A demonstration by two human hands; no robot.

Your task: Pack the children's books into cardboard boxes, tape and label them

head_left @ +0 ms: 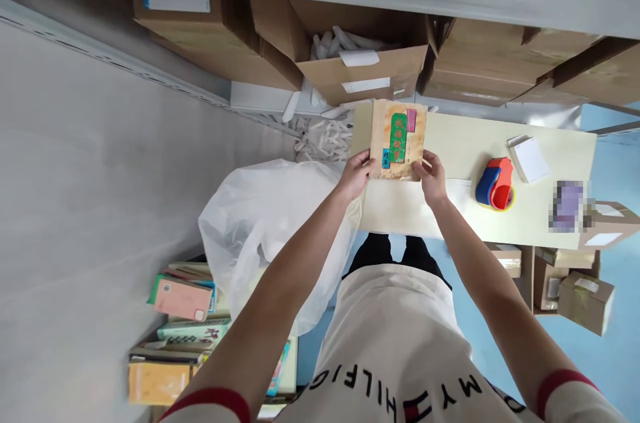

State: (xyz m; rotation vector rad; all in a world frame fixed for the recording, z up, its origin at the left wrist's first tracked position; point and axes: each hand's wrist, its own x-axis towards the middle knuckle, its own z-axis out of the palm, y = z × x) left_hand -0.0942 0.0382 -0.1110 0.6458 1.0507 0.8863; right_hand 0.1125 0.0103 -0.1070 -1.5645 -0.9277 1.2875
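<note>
A tan book [399, 138] with green, pink and blue patches on its cover sits over the left part of a pale yellow table [465, 216]. My left hand [356, 173] grips the book's near left corner, fingers curled on its edge. My right hand [431, 176] grips the near right corner in the same way. Both arms reach forward from my white shirt.
A red and blue tape dispenser [495, 184] and a white pad [529, 159] lie on the table to the right. Open cardboard boxes [350, 49] stand behind. A white plastic bag [265, 223] and stacked books [180, 329] sit at my left; small boxes [585, 299] at the right.
</note>
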